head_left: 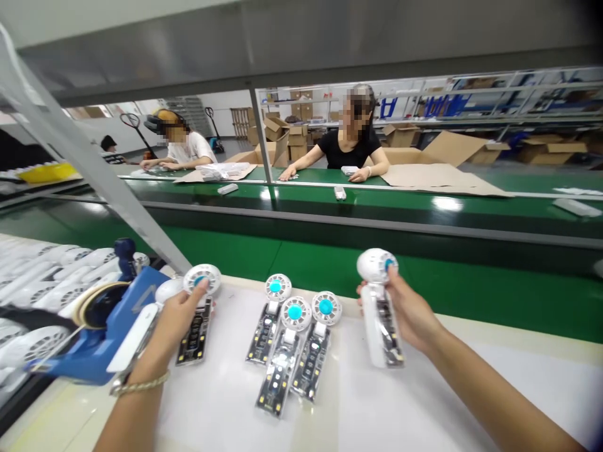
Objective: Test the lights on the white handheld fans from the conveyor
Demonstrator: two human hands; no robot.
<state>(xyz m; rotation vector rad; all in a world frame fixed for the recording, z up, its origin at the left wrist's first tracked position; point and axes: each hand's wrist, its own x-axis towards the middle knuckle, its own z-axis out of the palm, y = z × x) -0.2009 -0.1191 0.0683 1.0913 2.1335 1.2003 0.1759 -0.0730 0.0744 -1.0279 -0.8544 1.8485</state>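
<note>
My left hand (pixel 172 329) is closed on a white handheld fan (pixel 194 333), its thumb on the blue centre of the round head. Close against that hand lies the white handle of another fan (pixel 134 339); whether I hold this one too is unclear. At the right, my right hand (pixel 414 307) grips a white fan (pixel 374 326) upright, fingers around the neck and head. Between my hands three fans lie together on the white work surface: one at the left (pixel 264 329), one in front (pixel 277 373) and one at the right (pixel 311 364). Their handles show dark, clear-covered fronts.
A blue tape dispenser (pixel 120 326) stands at the left, beside rows of white fans (pixel 42 282). Beyond the table runs a green conveyor belt (pixel 245 251). A slanted metal post (pixel 108 169) and an overhead shelf (pixel 301 44) frame the view. Two people work across the belt.
</note>
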